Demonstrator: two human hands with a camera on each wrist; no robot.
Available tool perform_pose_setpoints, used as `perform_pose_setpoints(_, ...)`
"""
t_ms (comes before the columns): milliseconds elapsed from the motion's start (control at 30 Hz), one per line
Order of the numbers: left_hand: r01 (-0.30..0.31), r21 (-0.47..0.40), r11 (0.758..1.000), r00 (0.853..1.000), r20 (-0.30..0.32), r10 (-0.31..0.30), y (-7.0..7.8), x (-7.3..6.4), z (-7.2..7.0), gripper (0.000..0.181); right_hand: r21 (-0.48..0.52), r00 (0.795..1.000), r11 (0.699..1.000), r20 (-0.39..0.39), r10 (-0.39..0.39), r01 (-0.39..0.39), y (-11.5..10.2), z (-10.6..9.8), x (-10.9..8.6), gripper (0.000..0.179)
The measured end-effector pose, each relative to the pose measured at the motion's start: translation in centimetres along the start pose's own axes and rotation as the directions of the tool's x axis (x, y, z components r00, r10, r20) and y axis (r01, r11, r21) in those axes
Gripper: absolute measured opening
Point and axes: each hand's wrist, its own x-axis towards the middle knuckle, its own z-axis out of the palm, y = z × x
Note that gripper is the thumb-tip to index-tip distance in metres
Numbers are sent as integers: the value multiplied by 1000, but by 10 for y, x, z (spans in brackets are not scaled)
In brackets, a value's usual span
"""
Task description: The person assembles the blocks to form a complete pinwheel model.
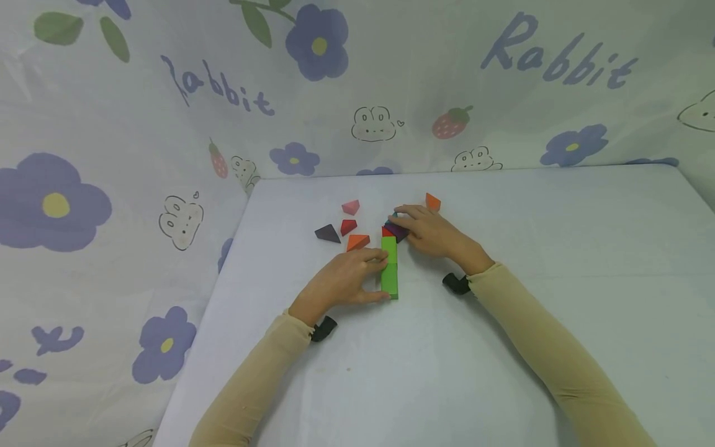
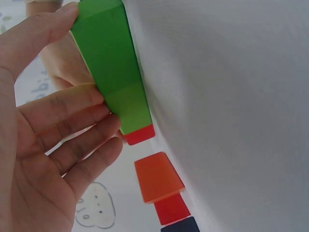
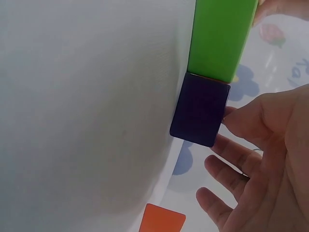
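Observation:
Two green blocks stand end to end in a line on the table. My left hand lies along their left side, thumb at the near end and fingertips touching the upper edge. A red block adjoins their far end. Beyond it, angled to the right, is a dark purple block, with a bit of blue block behind it. My right hand holds the purple block, thumb on its upper edge and index finger at its far end; the fingers partly hide the blue one.
Left of the line lie an orange block, a small red block, a black block and a pink block. Another orange block sits behind my right hand. A printed cloth hangs behind the white table.

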Motion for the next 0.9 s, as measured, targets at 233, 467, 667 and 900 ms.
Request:
perform_pose_setpoints(233,-9,-2,1000,1000,-6,9,-1,-1,1,68,-14,1000,1000,-5,-5,5,-2,0,-1,48)
perform_pose_setpoints(467,-11,0,1000,1000,-6,11,-1,-1,1,67,-17,1000,1000,-4,0,0,-3,1,-2,48)
perform_pose_setpoints(667,-18,-1,1000,1000,-15,18,-1,-2,3,67,-17,1000,1000,-4,-3,3,-4,1,-2,48)
perform_pose_setpoints(900,-18,4,1000,1000,-22,18,-1,-3,3,67,-9,1000,1000,-12,-11,11,-5,2,-3,48)
